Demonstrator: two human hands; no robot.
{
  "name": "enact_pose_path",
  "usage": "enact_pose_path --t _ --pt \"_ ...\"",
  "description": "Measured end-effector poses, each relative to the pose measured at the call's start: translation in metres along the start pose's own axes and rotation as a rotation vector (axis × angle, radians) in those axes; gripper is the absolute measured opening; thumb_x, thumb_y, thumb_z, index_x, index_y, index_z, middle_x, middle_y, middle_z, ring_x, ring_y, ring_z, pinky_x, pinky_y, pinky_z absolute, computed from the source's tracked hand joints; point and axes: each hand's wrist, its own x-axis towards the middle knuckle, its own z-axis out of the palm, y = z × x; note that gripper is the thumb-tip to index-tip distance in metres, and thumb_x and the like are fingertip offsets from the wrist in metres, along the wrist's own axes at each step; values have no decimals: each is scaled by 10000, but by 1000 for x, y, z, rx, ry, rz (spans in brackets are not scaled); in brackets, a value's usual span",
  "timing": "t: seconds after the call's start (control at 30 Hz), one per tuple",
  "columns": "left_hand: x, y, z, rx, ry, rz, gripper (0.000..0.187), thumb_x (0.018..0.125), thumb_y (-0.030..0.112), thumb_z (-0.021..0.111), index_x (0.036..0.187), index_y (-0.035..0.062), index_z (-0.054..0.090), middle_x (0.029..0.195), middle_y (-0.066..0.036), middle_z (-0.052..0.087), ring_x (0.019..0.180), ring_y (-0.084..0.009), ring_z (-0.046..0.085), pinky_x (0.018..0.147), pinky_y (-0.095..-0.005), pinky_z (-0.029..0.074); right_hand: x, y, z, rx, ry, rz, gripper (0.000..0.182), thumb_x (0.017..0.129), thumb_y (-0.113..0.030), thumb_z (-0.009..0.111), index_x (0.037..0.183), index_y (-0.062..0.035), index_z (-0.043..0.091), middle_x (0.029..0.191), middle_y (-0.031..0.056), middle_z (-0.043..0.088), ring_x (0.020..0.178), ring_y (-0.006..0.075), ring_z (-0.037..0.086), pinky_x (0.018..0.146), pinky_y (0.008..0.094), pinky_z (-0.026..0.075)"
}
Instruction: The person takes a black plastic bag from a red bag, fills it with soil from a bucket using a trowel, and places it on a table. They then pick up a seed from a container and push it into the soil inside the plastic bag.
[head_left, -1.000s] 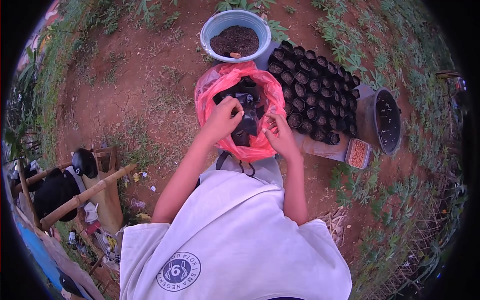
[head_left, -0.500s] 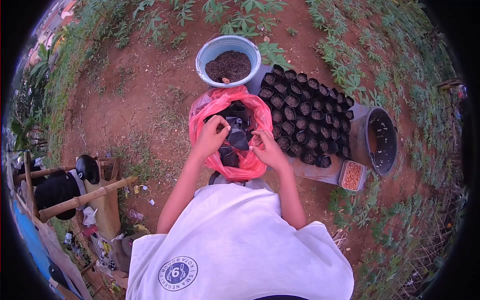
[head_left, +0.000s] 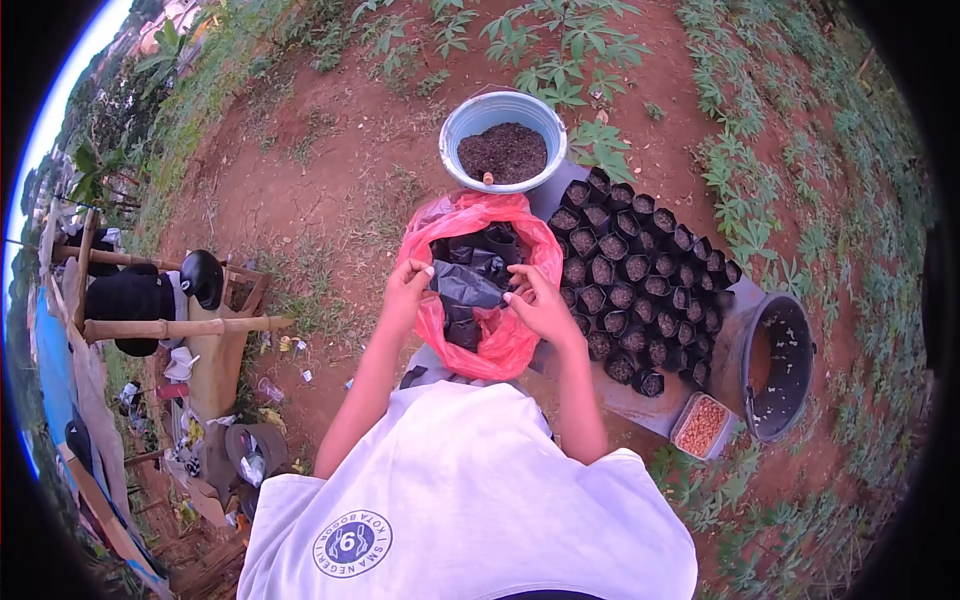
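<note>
A black plastic planting bag (head_left: 468, 285) is stretched flat between my two hands. My left hand (head_left: 406, 292) pinches its left end between thumb and fingers. At the opposite end, the fingertips of my right hand (head_left: 541, 305) grip its right edge. Directly beneath is an open red plastic bag (head_left: 545, 245), with more black planting bags (head_left: 500, 240) crumpled inside it. Just beyond its far rim stands a light blue basin (head_left: 452, 150) of dark soil (head_left: 503, 152), a small brownish object sitting near its front edge.
Many soil-filled black planting bags (head_left: 640, 275) stand in rows on a grey sheet (head_left: 640, 405) to the right. Beside them are a clear tub of orange-brown seeds (head_left: 702, 425) and a dark bucket (head_left: 778, 370) on its side. A bamboo frame (head_left: 190, 328) stands at left.
My hands have moved apart, and the black planting bag is now spread between them instead of hanging angled. The view has turned, so the surroundings sit lower and further right.
</note>
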Motion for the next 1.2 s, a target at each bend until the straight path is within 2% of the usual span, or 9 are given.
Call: enact_pose_path --t 0.2,0.27,0.43,0.5,0.6,0.8,0.97,1.13,1.2 --pt "9 -22 -16 -204 26 -48 61 996 138 596 984 80 605 916 8 624 826 -100 634 719 -280 565 75 -17 -16 -98 77 -105 435 887 -56 691 1299 -23 557 1068 57 554 883 130 583 804 278 498" --pt "12 -17 -18 -223 34 -66 29 996 128 581 992 99 580 815 17 585 726 -88 594 739 -288 543 105 -27 -15 -133 107 -156 438 887 -52 689 1302 -17 554 1064 67 555 888 147 591 810 289 504" --pt "24 -7 -38 -294 -11 -60 54 999 120 578 984 69 585 922 -21 644 821 -122 653 742 -295 569 164 -33 -4 -417 127 -173 487 878 -77 692 1339 -31 544 1106 142 574 956 276 636 887 368 519" --pt "29 -4 -42 -307 26 -69 42 991 130 592 961 106 574 772 42 523 708 -79 557 739 -291 529 179 -26 4 -517 139 -171 464 881 -91 679 1331 -48 571 1134 160 593 1023 336 644 920 395 511" --pt "34 0 -50 -322 -3 -91 48 991 134 593 953 110 575 771 48 520 698 -74 546 734 -287 522 194 -15 10 -568 49 -91 439 877 -87 673 1308 -47 599 1118 165 622 1034 336 643 930 397 507" --pt "55 -5 -70 -301 -74 -152 43 997 142 584 964 118 572 810 34 575 735 -83 586 758 -296 530 192 -4 21 -506 222 -187 330 885 -59 650 1212 -36 683 981 164 657 909 307 657 839 367 521" --pt "86 -8 -80 -321 -127 -180 42 1004 132 573 984 95 577 908 5 646 807 -99 640 742 -277 550 160 -36 25 -375 456 -170 381 877 -11 653 1254 -54 682 871 91 598 751 176 582 727 289 493" --pt "119 5 -83 -311 -258 -166 36 1004 133 566 992 99 569 936 -1 665 837 -106 660 733 -280 550 125 -27 33 -115 562 -21 404 887 22 630 1283 -48 677 958 21 600 820 104 567 738 260 477" --pt "130 14 -77 -268 -276 -186 44 1017 139 541 1005 103 563 936 -12 658 843 -122 650 811 -340 543 119 -21 38 -41 663 -68 436 861 30 658 1287 -62 680 873 3 583 717 73 509 664 233 443"
